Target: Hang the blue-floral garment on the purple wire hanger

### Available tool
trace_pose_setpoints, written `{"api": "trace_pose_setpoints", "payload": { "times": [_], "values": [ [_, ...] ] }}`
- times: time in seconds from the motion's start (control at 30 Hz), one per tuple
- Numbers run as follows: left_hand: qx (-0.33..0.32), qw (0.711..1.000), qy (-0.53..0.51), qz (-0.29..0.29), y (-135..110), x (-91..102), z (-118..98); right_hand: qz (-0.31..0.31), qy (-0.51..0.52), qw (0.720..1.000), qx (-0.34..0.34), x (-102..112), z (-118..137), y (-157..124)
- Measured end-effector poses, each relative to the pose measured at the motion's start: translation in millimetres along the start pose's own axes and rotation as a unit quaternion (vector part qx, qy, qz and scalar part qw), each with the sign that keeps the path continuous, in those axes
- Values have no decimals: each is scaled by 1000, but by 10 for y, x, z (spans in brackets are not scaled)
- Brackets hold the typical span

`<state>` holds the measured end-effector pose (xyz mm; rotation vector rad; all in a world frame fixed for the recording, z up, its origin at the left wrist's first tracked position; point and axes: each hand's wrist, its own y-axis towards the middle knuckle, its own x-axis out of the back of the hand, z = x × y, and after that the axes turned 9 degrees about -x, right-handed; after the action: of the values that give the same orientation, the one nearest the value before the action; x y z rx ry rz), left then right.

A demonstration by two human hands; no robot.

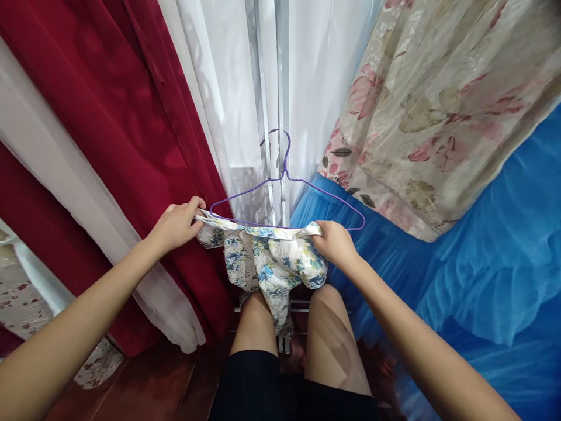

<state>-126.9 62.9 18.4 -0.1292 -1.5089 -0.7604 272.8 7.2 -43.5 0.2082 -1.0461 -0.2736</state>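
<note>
A white garment with blue flowers (267, 263) hangs bunched between my two hands, above my knees. My left hand (177, 225) is closed on its left edge. My right hand (335, 242) is closed on its right edge, by the lower bar of a purple wire hanger (287, 175). The hanger stands upright just behind the garment's top edge, its hook pointing up in front of a metal pole (280, 88). Whether either hand also grips the hanger wire I cannot tell.
Dark red curtains (131, 117) and a sheer white curtain (219, 88) hang at left and centre. A blue tulle fabric (482, 251) and a beige flowered cloth (438, 105) fill the right. Dark wooden floor (144, 386) lies below.
</note>
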Motion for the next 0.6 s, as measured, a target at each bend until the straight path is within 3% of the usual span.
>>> {"api": "trace_pose_setpoints", "payload": {
  "times": [0.13,0.27,0.37,0.47,0.6],
  "values": [
    [-3,999,-37,-38,131,113,-142,14,-5,1000,5,2,39,-23],
    [-51,977,-183,-99,420,201,-575,29,16,999,24,-43,74,-105],
    [-95,960,-217,-149,603,191,-830,26,90,994,55,-82,24,-228],
    [-79,946,-236,-207,653,110,-880,-58,201,975,69,-65,-143,-358],
    [-41,939,-263,-217,591,-3,-817,-231,276,933,-8,73,-438,-331]
  ]
}}
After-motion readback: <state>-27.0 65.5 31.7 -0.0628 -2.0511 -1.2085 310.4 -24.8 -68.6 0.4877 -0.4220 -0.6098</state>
